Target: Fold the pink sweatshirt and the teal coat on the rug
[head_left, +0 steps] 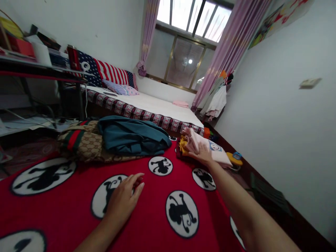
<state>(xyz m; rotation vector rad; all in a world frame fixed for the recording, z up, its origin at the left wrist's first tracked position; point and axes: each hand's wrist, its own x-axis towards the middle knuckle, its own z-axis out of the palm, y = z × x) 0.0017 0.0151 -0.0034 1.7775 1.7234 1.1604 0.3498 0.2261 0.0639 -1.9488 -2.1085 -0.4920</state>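
Observation:
My left hand (125, 196) hovers over or rests lightly on the red blanket (152, 206) with its monkey pattern. Its fingers are loosely bent, the thumb stands apart, and nothing is in it. Stretched out to the right, my right hand (202, 154) lies with spread fingers against the side of a pale pink folded garment (219, 154), which has a blue printed patch. Beneath that garment, yellow cloth (183, 145) and dark red cloth show in the same pile. Further left lies a crumpled teal garment (131, 134) on a brown patterned bag (86, 143) with green-red stripes.
Behind the blanket stands a bed (154, 105) with a white top and pillows at its left end. A cluttered desk (39, 66) is at the left. Clothes (216, 101) hang by the purple curtain (220, 56). A yellow-and-blue object (235, 159) sits beyond the pile, near the right wall.

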